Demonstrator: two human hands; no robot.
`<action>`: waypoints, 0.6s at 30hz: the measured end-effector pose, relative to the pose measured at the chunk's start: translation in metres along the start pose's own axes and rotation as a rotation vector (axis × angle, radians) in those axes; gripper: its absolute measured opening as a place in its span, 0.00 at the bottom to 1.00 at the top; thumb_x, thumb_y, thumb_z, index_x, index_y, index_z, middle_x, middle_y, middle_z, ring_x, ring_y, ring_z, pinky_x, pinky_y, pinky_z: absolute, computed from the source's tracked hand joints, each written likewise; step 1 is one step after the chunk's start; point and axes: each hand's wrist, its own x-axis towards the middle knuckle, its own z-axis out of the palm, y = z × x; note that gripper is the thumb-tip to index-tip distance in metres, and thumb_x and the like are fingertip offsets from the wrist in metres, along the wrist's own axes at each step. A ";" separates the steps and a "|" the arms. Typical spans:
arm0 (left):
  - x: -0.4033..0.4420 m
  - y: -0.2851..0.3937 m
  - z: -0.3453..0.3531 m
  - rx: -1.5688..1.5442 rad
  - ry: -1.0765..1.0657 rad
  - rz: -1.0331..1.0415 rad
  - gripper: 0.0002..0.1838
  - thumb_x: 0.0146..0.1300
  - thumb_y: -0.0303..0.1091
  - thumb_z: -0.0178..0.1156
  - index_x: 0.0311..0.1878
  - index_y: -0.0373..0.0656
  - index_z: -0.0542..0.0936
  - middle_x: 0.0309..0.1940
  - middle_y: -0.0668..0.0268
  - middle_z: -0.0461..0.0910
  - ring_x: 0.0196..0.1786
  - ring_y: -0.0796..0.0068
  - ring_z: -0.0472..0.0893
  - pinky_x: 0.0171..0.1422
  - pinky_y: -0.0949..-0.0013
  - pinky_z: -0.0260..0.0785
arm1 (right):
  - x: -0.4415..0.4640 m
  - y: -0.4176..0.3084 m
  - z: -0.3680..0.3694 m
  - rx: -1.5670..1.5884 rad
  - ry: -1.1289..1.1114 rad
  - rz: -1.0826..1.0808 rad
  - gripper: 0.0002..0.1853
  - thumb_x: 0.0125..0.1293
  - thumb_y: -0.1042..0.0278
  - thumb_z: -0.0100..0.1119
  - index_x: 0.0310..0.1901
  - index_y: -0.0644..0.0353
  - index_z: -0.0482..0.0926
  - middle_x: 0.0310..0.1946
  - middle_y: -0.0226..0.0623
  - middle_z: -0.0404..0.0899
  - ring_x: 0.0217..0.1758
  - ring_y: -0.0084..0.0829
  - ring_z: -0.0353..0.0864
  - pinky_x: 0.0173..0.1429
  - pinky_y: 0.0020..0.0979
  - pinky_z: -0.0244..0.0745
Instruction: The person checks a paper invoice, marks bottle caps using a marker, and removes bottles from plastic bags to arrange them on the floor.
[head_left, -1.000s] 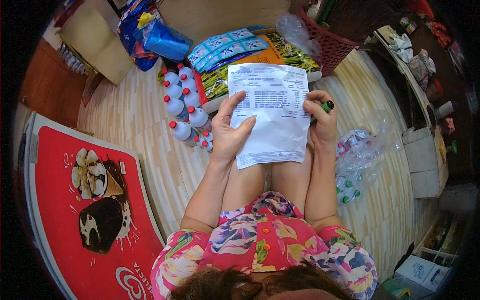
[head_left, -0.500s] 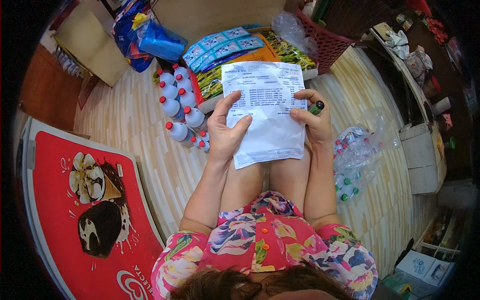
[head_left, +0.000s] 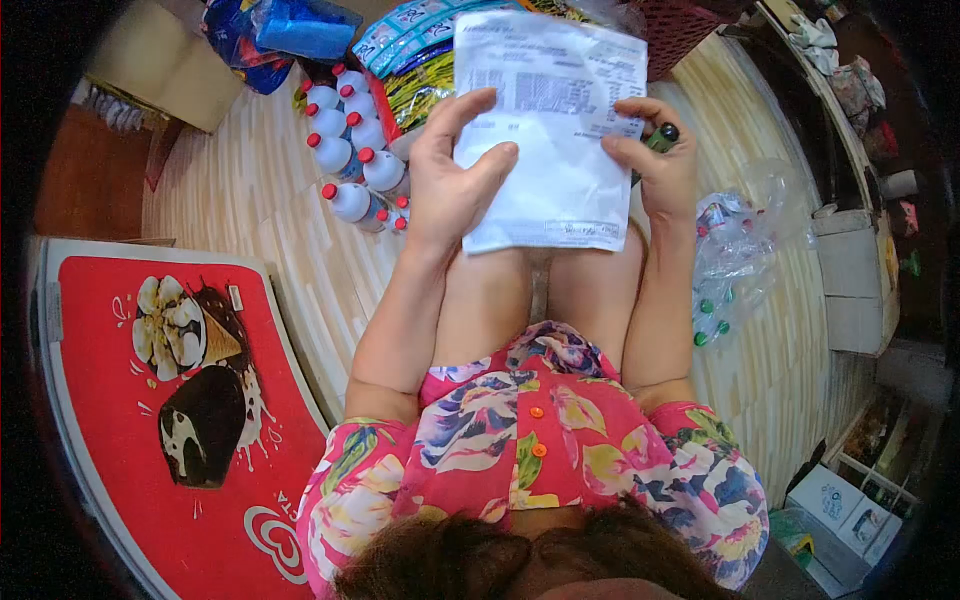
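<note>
A white printed delivery receipt (head_left: 560,175) is held up above my bare knees, its small text blurred. My left hand (head_left: 450,180) grips the sheet's left edge, with the thumb on the front and the index finger curled at the side. At the opposite edge, my right hand (head_left: 665,170) pinches the paper between thumb and fingers. A green marker-like stick (head_left: 660,138) with a dark round end is also tucked in my right hand. The lower part of the stick is partly hidden by the thumb and paper.
Several white bottles (head_left: 348,203) with red caps stand on the floor ahead left, beside blue sachet packs (head_left: 410,35). A red ice-cream freezer lid (head_left: 110,400) lies left. Bagged green-capped bottles (head_left: 708,318) lie right, near a white box (head_left: 848,265). A maroon basket (head_left: 685,30) stands behind.
The receipt and both hands sit higher and slightly further right in view. The floor items have shifted upward too, as the camera has tilted down. Both hands keep their hold.
</note>
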 end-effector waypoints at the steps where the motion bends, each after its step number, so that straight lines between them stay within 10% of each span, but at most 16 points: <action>1: 0.003 0.001 -0.001 0.078 -0.056 0.011 0.26 0.46 0.20 0.63 0.53 0.31 0.72 0.51 0.58 0.72 0.55 0.69 0.72 0.62 0.70 0.61 | 0.003 0.001 -0.004 0.005 0.031 -0.007 0.18 0.40 0.83 0.65 0.38 0.64 0.80 0.33 0.30 0.78 0.34 0.20 0.75 0.40 0.21 0.72; 6: 0.030 -0.031 -0.022 -0.116 -0.127 -0.185 0.28 0.52 0.25 0.64 0.58 0.36 0.68 0.53 0.59 0.69 0.43 0.74 0.78 0.39 0.78 0.73 | 0.027 -0.015 -0.032 -0.059 0.299 -0.132 0.16 0.44 0.84 0.63 0.39 0.65 0.79 0.29 0.30 0.78 0.29 0.19 0.75 0.34 0.20 0.70; 13: 0.035 -0.128 0.004 0.170 -0.564 -0.167 0.19 0.53 0.22 0.51 0.51 0.36 0.73 0.44 0.57 0.79 0.45 0.70 0.79 0.51 0.69 0.71 | 0.013 0.019 -0.094 -0.918 0.220 -0.215 0.11 0.51 0.78 0.58 0.38 0.62 0.80 0.31 0.38 0.81 0.35 0.26 0.80 0.42 0.26 0.72; 18: 0.000 -0.225 0.025 0.786 -0.902 0.160 0.25 0.58 0.43 0.57 0.57 0.41 0.71 0.51 0.54 0.74 0.57 0.57 0.72 0.61 0.50 0.59 | -0.038 0.093 -0.125 -1.020 0.179 0.037 0.13 0.48 0.79 0.55 0.38 0.59 0.80 0.33 0.45 0.80 0.36 0.40 0.81 0.42 0.32 0.73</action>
